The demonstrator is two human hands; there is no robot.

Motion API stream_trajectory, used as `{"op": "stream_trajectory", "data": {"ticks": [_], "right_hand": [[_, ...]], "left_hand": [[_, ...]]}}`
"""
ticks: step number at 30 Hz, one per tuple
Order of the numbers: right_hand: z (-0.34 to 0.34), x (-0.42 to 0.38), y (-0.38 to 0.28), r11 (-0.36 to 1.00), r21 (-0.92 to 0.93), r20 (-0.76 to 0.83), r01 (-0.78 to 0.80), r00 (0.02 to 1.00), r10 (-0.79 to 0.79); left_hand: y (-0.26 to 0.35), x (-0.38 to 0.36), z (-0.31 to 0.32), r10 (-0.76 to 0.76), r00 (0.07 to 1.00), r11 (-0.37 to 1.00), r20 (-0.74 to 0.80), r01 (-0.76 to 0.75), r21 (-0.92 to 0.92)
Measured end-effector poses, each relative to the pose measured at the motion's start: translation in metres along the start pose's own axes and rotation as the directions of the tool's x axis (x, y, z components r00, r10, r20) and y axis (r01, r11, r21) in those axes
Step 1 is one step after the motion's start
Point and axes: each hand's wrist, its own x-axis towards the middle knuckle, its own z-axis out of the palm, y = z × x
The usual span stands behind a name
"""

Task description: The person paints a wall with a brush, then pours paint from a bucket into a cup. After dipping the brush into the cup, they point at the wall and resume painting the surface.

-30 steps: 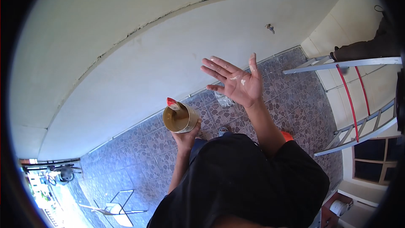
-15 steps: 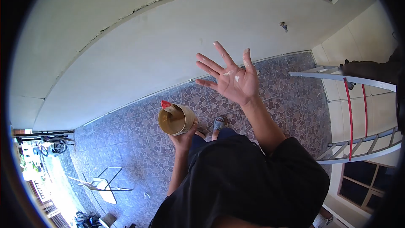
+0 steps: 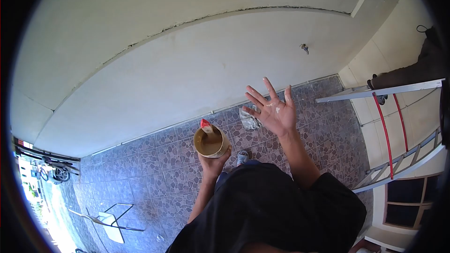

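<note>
My left hand (image 3: 213,163) holds a round tan container (image 3: 222,146) from below and the side. A brush with a red-tipped handle (image 3: 205,123) leans inside it, above a brownish liquid (image 3: 211,145). To the right, my right hand (image 3: 277,112) is raised with its palm up and fingers spread. Whitish smears mark its palm and fingertips, and nothing is in it. Behind its fingers, a crumpled grey-white bundle (image 3: 249,119) lies on the floor near the wall.
A pale wall (image 3: 178,79) with a tap (image 3: 304,48) rises ahead. At right stands a ladder (image 3: 403,90) with red bars, a person's dark-clad leg (image 3: 408,76) on it. A folding chair (image 3: 111,227) is on the tiled floor (image 3: 154,182) at lower left.
The view has shifted, and both hands appear lower in it. My right hand and the container look closer together. The crumpled bundle and more of the person's leg now show.
</note>
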Motion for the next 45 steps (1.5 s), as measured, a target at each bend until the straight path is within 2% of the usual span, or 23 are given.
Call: {"op": "stream_trajectory", "data": {"ticks": [5,8,10,15,17,19,20,28,30,32,35,37,38,40,41,43,44,45], "right_hand": [[0.010,-0.026,0.004,0.998,-0.038,-0.052,0.057,0.997,-0.058],[0.012,-0.043,0.010,0.996,-0.018,-0.069,0.092,0.993,-0.093],[0.011,-0.050,0.011,0.993,-0.067,-0.070,0.102,0.992,-0.106],[0.008,-0.057,0.010,0.989,-0.063,-0.085,0.137,0.986,-0.142],[0.004,-0.048,0.004,0.984,-0.077,-0.079,0.160,0.983,-0.166],[-0.001,-0.036,-0.002,0.976,-0.084,-0.040,0.202,0.978,-0.206],[-0.003,-0.029,-0.007,0.975,-0.080,-0.050,0.206,0.976,-0.211],[-0.011,0.043,-0.064,0.965,-0.039,0.077,0.257,0.964,-0.254],[-0.019,0.064,-0.082,0.966,-0.042,0.079,0.255,0.965,-0.252],[-0.027,0.084,-0.102,0.966,-0.044,0.081,0.253,0.965,-0.249],[-0.043,0.118,-0.131,0.954,-0.114,0.010,0.277,0.961,-0.278],[-0.058,0.148,-0.148,0.848,-0.420,-0.142,0.324,0.899,-0.414],[-0.069,0.166,-0.156,0.850,-0.420,-0.143,0.318,0.902,-0.408],[-0.100,0.205,-0.174,0.514,-0.815,-0.143,0.268,0.766,-0.626],[-0.116,0.226,-0.184,0.519,-0.814,-0.146,0.261,0.773,-0.617],[-0.145,0.269,-0.201,0.101,-0.943,0.112,0.316,0.591,-0.799],[-0.153,0.288,-0.209,0.113,-0.943,0.101,0.312,0.594,-0.798],[-0.159,0.305,-0.216,0.038,-0.978,0.076,0.205,0.523,-0.849]], "left_hand": [[-0.007,-0.017,-0.003,0.027,0.999,0.999,0.036,-0.026,-0.034],[-0.006,-0.029,-0.009,-0.015,0.997,0.999,0.072,0.018,-0.036],[-0.010,-0.032,-0.011,0.055,0.997,0.998,0.062,-0.054,-0.010],[-0.007,-0.042,-0.018,-0.012,0.991,0.998,0.134,0.019,-0.053],[-0.002,-0.042,-0.014,-0.038,0.988,0.997,0.151,0.046,-0.054],[0.003,-0.044,-0.010,0.006,0.998,0.994,0.055,0.001,-0.108],[0.006,-0.042,-0.008,-0.003,0.998,0.995,0.062,0.010,-0.104],[-0.003,0.011,0.025,-0.020,0.998,0.999,0.054,0.018,0.037],[-0.002,0.036,0.045,-0.014,0.998,0.997,0.063,0.009,0.078],[0.004,0.059,0.068,-0.009,1.000,1.000,0.029,0.009,0.014],[0.015,0.092,0.101,-0.036,0.998,0.998,0.056,0.034,0.047],[0.017,0.110,0.120,-0.061,0.996,0.998,0.061,0.058,0.040],[0.018,0.119,0.128,-0.077,0.995,0.997,0.068,0.075,0.032],[0.029,0.133,0.147,-0.094,0.995,0.995,0.042,0.093,0.025],[0.031,0.138,0.153,-0.108,0.994,0.994,0.023,0.107,0.023],[0.018,0.144,0.158,-0.130,0.991,0.991,0.031,0.129,0.037],[0.013,0.146,0.159,-0.145,0.988,0.989,0.050,0.143,0.046],[0.013,0.148,0.160,-0.151,0.987,0.987,0.047,0.149,0.055]]}}
